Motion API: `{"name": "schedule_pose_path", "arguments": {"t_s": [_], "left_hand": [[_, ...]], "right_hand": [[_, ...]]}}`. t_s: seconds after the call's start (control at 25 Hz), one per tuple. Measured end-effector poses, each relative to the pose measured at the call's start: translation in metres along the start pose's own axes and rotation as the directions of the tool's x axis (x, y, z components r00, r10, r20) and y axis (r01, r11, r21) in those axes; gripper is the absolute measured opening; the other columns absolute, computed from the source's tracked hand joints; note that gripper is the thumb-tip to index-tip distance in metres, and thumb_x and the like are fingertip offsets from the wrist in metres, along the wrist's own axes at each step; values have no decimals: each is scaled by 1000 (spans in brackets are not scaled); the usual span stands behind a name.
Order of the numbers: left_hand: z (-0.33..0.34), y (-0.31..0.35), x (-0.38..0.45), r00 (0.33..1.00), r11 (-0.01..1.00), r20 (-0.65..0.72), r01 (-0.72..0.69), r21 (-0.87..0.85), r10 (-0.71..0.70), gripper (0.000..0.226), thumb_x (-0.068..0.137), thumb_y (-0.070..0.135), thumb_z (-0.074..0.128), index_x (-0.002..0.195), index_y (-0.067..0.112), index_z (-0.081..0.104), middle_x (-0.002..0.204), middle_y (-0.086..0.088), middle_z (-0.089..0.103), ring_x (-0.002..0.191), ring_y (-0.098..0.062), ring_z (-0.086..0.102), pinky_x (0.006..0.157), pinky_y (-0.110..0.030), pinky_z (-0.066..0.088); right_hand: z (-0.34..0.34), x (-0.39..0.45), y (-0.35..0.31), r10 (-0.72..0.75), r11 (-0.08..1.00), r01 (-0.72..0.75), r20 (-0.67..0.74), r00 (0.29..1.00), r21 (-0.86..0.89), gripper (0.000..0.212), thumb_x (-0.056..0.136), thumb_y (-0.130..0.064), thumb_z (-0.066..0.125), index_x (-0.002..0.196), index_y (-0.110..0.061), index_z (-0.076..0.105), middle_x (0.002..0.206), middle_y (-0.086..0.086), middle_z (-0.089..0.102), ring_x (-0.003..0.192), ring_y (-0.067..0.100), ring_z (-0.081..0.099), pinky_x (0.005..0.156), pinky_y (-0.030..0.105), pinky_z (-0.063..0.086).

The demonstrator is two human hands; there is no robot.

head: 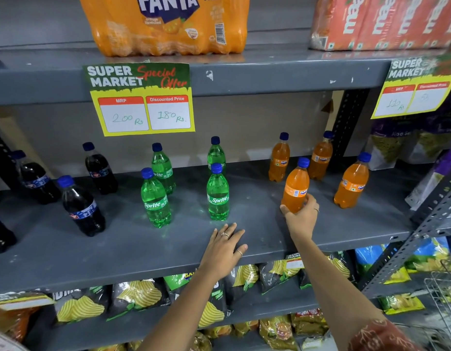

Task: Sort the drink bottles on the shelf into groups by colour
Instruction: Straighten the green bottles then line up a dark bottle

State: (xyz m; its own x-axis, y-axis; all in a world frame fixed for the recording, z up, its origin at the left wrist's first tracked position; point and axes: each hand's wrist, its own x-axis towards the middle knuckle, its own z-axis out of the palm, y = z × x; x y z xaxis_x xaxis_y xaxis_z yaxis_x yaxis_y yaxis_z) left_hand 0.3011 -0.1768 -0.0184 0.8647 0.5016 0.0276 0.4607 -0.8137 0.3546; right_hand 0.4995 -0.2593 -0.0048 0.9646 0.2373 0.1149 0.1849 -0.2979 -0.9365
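Observation:
On the grey shelf [244, 262] stand three colour groups of blue-capped bottles. Several dark cola bottles [81, 206] are at the left, several green Sprite bottles [217, 196] in the middle, several orange Fanta bottles [352, 183] at the right. My right hand [301, 216] grips the lower part of the front orange Fanta bottle [296, 187], which stands upright on the shelf. My left hand [225, 247] lies flat and open on the shelf's front edge, just below the front Sprite bottle, holding nothing.
A yellow price sign [142, 100] hangs from the shelf above, a second sign [414, 89] at the right. A Fanta multipack [166, 24] and red cartons [381, 21] sit overhead. Snack bags [133, 297] fill the lower shelves. A wire basket [444, 295] is lower right.

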Motion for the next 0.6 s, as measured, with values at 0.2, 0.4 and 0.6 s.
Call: {"name": "schedule_pose_path", "arguments": {"t_s": [0.2,0.4,0.6], "left_hand": [[-2,-3,-4,998,998,-48,44,-35,-45,58,96,44,38,144,15,26,157,-3,17,145,-16,10,118,-34,2],[-9,-19,-17,984,990,-115,132,-58,-138,65,92,49,44,143,12,29,156,-5,21,144,-18,15,119,-35,7],[-21,-45,-32,959,971,-152,237,-22,-238,75,87,56,48,143,11,28,155,-6,24,143,-19,18,119,-38,10]], "right_hand": [[-3,-21,-2,-237,967,224,-110,965,-118,52,68,-13,78,107,-9,43,110,17,51,106,33,47,80,40,45],[16,-43,-10,-329,935,347,190,925,-69,25,78,-13,68,90,-20,47,86,3,50,78,22,50,66,32,40],[54,-62,-26,-270,948,313,393,879,-50,36,75,-23,74,101,-8,54,83,5,52,71,22,51,67,32,43]]}}
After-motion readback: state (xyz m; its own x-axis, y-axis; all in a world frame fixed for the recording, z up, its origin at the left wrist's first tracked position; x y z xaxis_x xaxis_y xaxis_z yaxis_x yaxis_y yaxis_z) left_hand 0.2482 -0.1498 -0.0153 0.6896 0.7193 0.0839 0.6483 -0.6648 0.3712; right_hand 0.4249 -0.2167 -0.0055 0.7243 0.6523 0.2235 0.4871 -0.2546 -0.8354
